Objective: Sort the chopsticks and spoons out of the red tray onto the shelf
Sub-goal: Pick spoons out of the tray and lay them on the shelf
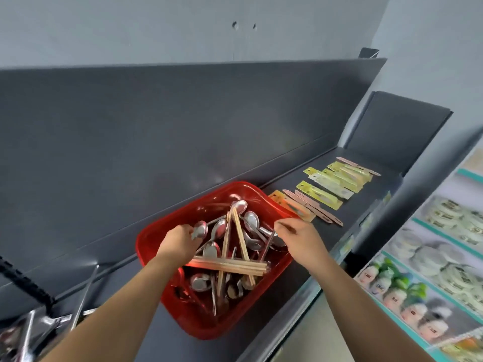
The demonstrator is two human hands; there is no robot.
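Observation:
A red tray [154,246] stands on the dark grey shelf [347,215], filled with several metal spoons [252,220] and wooden chopsticks [235,266] lying crossed over them. My left hand [179,241] reaches into the tray's left side and pinches the bowl of a spoon [200,229]. My right hand [298,236] hovers over the tray's right edge with fingers curled; a thin spoon handle [268,246] runs down below it, and whether the fingers hold it is unclear.
Right of the tray, several yellow and orange packaged utensils [320,194] lie in a row on the shelf. Metal tongs and utensils [31,330] lie at the lower left. A lower rack with packaged goods [431,270] runs along the right.

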